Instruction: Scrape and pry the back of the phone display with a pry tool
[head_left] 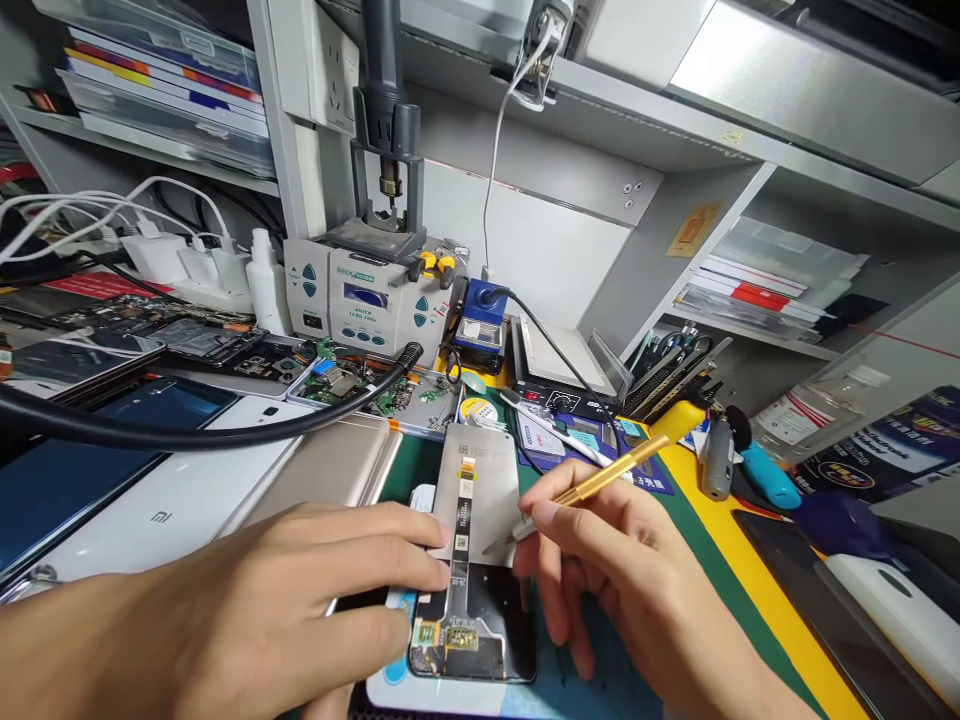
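A phone screen [487, 470] lies back side up on the bench, its silver upper part towards the shelf and its black lower part nearest me. Down its middle runs a flex cable [463, 530]. The fingers of my left hand [322, 570] are stretched out, their tips resting on the screen's left edge. My right hand [607, 560] pinches a gold-handled craft knife [611, 472] like a pen. The knife's thin tip points down at the silver back, right of the cable; whether it touches cannot be told.
Phones, among them a white one [187, 495], lie at left under a thick black hose [225, 438]. Behind stand a hot-air station [364, 300], a tray of circuit boards [375, 390] and a blue soldering-iron stand [480, 325]. A tool rack [675, 375] and bottle [814, 410] stand right.
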